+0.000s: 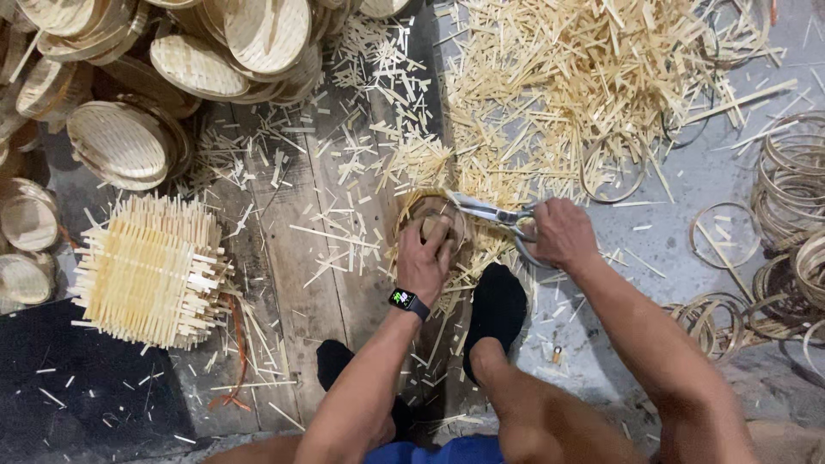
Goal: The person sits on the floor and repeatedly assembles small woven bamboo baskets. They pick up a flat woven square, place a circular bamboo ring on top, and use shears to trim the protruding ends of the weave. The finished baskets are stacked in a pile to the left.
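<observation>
Head view: left hand (425,258) grips woven round (434,215); right hand (560,232) squeezes scissors (490,210) at its rim (offcuts crowd around).

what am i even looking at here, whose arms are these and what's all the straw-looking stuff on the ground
This is a single picture from a camera worn on a person's head, looking down at their own arms, legs and black-socked feet. There is no machine here, only two bare hands.

The left hand, with a smartwatch on its wrist, presses down on a small round woven piece on the floor. The right hand grips a pair of metal scissors, whose blades point at the edge of that piece.

The straw-looking stuff is a pile of pale cut strips, spread over the wooden boards and the grey floor. At top left lie stacked woven discs. To the left sits a stack of untrimmed woven squares with strip ends sticking out. On the right lie thin hoops.
</observation>
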